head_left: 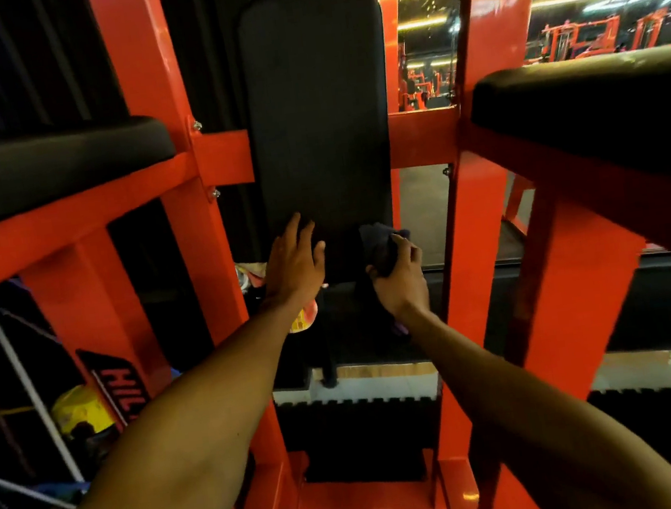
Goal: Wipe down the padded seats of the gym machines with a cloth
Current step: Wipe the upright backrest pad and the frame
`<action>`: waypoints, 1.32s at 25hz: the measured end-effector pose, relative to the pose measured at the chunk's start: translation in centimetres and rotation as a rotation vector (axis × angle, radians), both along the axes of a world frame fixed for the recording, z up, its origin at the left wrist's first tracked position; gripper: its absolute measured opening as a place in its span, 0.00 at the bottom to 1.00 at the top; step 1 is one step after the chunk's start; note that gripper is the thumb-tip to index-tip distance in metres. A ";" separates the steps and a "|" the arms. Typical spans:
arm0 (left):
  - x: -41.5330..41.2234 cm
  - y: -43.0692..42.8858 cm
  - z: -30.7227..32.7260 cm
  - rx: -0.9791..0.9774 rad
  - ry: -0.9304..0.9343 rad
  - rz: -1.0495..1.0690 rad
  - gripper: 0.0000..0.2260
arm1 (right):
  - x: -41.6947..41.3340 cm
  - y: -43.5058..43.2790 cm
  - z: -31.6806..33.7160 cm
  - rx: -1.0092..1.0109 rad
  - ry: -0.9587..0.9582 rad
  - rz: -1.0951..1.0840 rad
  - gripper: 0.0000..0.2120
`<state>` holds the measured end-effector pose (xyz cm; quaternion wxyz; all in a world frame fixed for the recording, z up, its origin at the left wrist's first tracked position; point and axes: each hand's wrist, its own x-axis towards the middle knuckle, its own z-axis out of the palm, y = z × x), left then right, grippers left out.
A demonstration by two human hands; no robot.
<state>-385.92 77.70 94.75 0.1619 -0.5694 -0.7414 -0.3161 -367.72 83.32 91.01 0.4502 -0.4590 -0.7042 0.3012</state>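
A tall black back pad (315,100) stands upright in the middle of an orange-red machine frame (464,213). My left hand (294,259) lies flat, fingers spread, on the pad's lower left edge. My right hand (400,280) is closed around a dark cloth (378,240), pressed to the pad's lower right part. Two black padded armrests stick out toward me, the left armrest (48,162) and the right armrest (585,96). Any seat below my hands is too dark to make out.
Orange-red uprights and crossbars stand close on both sides of my arms. A yellow object (80,408) and a sign with red letters (124,386) sit low at the left. A mirror wall (599,10) at the right reflects other machines and ceiling lights.
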 end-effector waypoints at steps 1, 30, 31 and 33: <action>0.2 -1.2 0.2 -0.003 -0.013 0.023 0.21 | 0.5 -0.5 0.8 0.007 -0.010 0.012 0.34; -0.6 -43.6 20.5 0.254 -0.147 0.438 0.14 | -10.0 -33.7 24.0 0.467 -0.066 0.600 0.29; -1.0 -43.6 20.6 0.256 -0.161 0.438 0.14 | -10.5 -33.9 24.1 0.478 -0.063 0.601 0.28; -1.6 -43.5 20.8 0.236 -0.160 0.442 0.15 | -11.9 -33.7 24.2 0.487 -0.058 0.587 0.27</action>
